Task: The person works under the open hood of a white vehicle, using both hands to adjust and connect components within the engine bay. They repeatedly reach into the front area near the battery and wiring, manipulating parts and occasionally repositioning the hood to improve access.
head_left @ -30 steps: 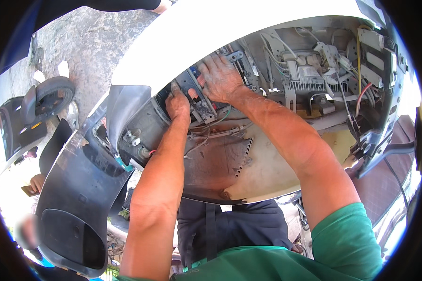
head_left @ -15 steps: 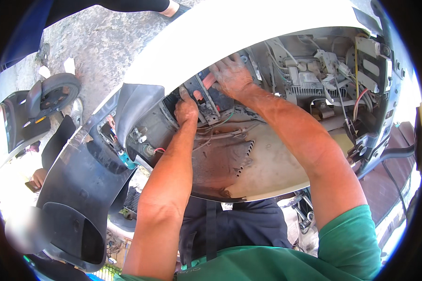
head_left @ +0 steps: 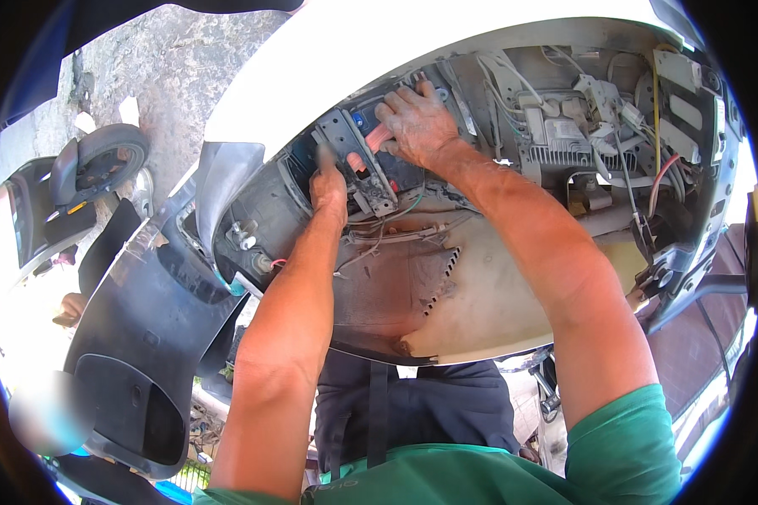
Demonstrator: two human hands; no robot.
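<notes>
My left hand (head_left: 328, 189) is closed at the left side of a dark metal bracket (head_left: 333, 126), its thumb blurred and its other fingers partly hidden. The bracket sits inside the white-shelled vehicle body (head_left: 312, 59). My right hand (head_left: 421, 126) is higher and further right, its curled fingers gripping the upper part of a dark housing (head_left: 408, 177) with blue and pinkish parts around it. A finned metal unit (head_left: 552, 151) with grey cables lies to the right, and loose wires run below both hands. Under my forearms is a dirty inner panel (head_left: 497, 278), partly rust-stained.
A dark curved panel (head_left: 135, 328) stands at the left. Beyond it are a scooter wheel (head_left: 101, 168), pale stone pavement (head_left: 168, 59), another person's dark-clothed leg (head_left: 118, 15) and another person's hand (head_left: 70, 307). A black bar (head_left: 716, 286) and brown sheet (head_left: 712, 337) are at the right.
The view shifted slightly and back. My left thumb is moving and blurred now. My right hand's fingers have shifted a little up and right along the housing.
</notes>
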